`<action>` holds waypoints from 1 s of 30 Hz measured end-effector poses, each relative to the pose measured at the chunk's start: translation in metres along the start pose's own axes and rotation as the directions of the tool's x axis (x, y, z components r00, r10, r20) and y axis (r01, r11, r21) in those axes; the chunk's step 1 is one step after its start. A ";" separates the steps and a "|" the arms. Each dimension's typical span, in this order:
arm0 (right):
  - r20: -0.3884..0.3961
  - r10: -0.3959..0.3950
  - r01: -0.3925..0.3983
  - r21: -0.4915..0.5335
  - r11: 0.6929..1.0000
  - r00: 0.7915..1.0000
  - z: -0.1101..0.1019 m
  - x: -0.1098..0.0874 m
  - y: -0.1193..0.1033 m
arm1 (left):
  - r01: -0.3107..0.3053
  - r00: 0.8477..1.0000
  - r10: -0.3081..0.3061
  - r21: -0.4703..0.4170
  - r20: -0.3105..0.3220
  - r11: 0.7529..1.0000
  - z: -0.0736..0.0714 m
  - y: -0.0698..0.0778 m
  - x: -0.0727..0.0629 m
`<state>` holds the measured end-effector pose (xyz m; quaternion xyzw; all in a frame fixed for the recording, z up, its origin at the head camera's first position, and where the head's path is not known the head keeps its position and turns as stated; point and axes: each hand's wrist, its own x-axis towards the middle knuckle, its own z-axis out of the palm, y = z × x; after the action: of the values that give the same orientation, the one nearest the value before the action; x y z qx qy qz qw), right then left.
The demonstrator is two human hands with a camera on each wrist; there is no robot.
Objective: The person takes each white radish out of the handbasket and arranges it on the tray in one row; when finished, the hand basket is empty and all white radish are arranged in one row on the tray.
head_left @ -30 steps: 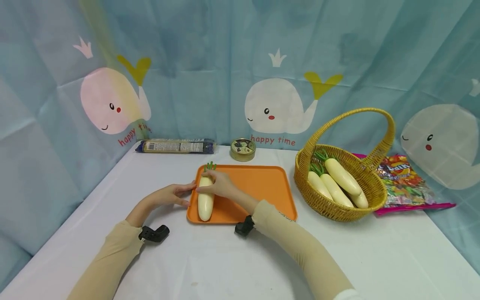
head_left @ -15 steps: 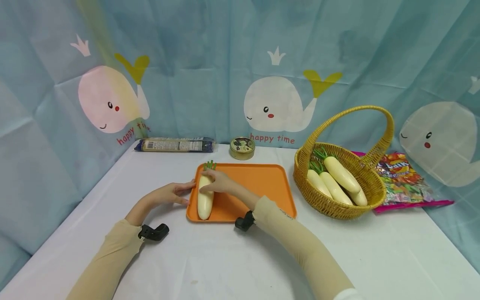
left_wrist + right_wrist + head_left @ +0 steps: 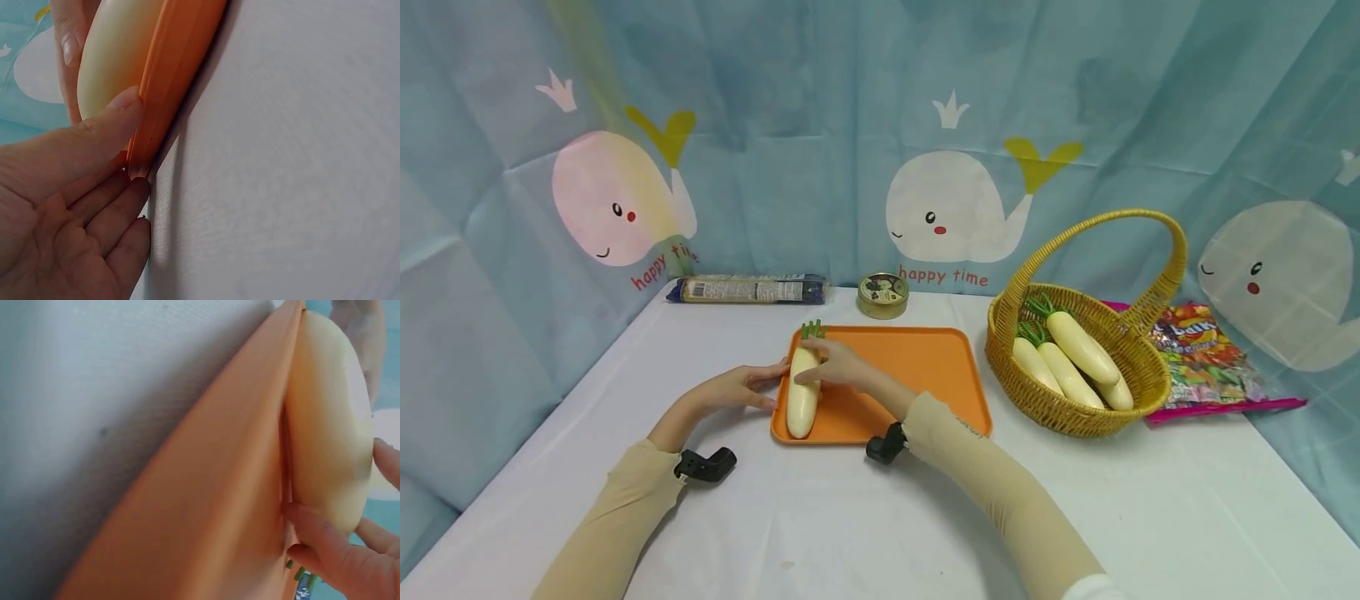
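Observation:
A white radish (image 3: 802, 410) with short green stems lies lengthwise along the left side of an orange tray (image 3: 917, 379). My right hand (image 3: 842, 367) grips its upper half from above, the thumb on the near side and fingers across the top. In the right wrist view the radish (image 3: 328, 419) rests close against the tray rim. My left hand (image 3: 747, 388) is at the tray's left edge. Its thumb (image 3: 119, 112) and fingertips touch the orange rim (image 3: 165, 94) from outside, fairly straight and spread apart.
Right of the tray stands a yellow wicker basket (image 3: 1078, 425) with a tall handle, holding several white radishes (image 3: 1081, 346). A colourful candy bag (image 3: 1210, 367) lies behind it. At the back are a long noodle packet (image 3: 745, 289) and a round tin (image 3: 883, 296).
The radish has shifted slightly left towards the tray's left rim, with my right hand on it. My left hand stays at the tray edge. The whole view has tilted a little.

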<state>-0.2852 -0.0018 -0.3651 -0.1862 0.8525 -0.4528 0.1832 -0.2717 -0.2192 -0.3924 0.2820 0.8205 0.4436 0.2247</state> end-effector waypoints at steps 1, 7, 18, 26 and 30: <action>-0.002 -0.001 0.001 0.014 1.000 1.000 0.000 0.000 0.000 | -0.003 1.000 0.003 -0.003 0.003 1.000 0.000 0.000 0.000; 0.014 0.007 -0.008 0.089 0.996 1.000 -0.002 -0.004 0.000 | -0.011 1.000 0.011 -0.001 0.005 1.000 0.000 0.000 0.000; 0.099 -0.020 -0.006 0.255 0.967 0.995 -0.013 -0.013 -0.001 | 0.012 1.000 -0.012 0.033 -0.010 0.999 -0.002 0.000 -0.001; 0.126 -0.131 0.070 0.404 0.912 0.983 -0.042 -0.036 -0.001 | -0.014 1.000 0.015 0.018 -0.017 1.000 0.000 -0.001 0.000; 0.123 -0.173 0.099 0.460 0.882 0.977 -0.059 -0.059 0.000 | -0.012 1.000 0.012 0.031 -0.016 0.999 0.001 -0.002 -0.001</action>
<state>-0.2621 0.0683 -0.3259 -0.2339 0.6911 -0.6336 0.2572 -0.2707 -0.2204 -0.3950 0.2866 0.8273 0.4346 0.2111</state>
